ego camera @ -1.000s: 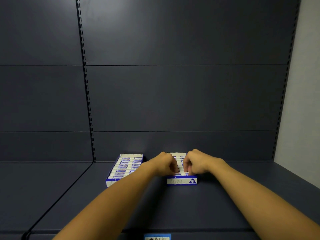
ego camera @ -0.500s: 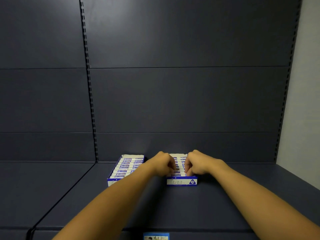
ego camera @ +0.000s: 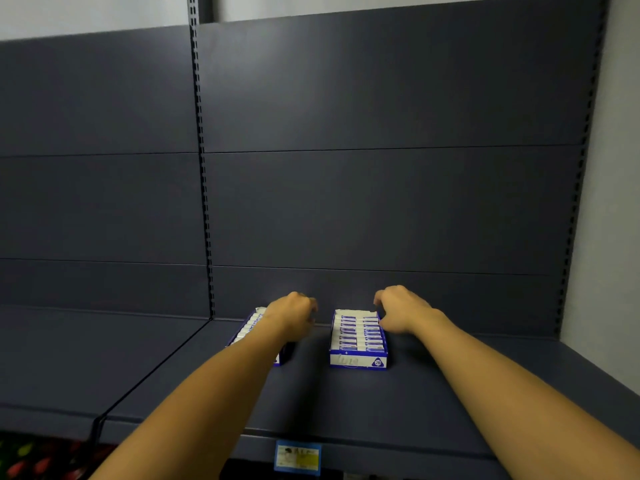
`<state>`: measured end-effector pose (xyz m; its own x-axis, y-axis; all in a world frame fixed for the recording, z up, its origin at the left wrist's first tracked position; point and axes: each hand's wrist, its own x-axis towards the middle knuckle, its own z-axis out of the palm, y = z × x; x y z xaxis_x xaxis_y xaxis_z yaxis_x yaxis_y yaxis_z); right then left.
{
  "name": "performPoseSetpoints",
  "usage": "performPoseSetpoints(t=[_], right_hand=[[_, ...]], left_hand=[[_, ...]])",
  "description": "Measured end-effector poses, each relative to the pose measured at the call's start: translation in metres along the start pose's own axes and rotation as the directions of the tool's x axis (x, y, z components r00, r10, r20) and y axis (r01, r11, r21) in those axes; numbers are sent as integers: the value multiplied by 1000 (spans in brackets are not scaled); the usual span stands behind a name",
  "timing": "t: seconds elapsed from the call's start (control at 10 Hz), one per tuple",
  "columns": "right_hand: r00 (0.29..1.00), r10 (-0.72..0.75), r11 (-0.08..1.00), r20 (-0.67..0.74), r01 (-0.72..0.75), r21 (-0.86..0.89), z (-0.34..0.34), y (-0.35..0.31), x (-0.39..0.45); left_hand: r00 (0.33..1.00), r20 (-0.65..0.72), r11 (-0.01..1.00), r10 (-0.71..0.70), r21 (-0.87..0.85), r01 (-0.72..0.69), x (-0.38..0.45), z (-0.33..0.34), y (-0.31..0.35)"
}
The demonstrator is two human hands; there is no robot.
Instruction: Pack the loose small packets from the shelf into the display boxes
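A shop aisle: dark grey metal retail shelving (ego camera: pixel 381 393) with slotted uprights (ego camera: pixel 202 168) and back panels, a price label (ego camera: pixel 298 458) clipped to the shelf edge, and two display boxes (ego camera: pixel 358 341) of small packets for sale.

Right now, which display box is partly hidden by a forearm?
The left display box; the left forearm crosses it, while the right display box shows fully.

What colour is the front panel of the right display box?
White with blue trim, on the right display box, head view.
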<state>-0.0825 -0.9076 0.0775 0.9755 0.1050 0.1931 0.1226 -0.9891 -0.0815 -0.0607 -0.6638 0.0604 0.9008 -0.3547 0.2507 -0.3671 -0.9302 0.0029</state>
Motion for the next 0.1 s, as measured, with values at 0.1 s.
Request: performPoseSetpoints(t=[0.1], right_hand=[[1000,14,1000,10,-14,-25,0,-3,-6]], left_hand=[[1000,9,999,-25,30,25,-12,-8,-3]])
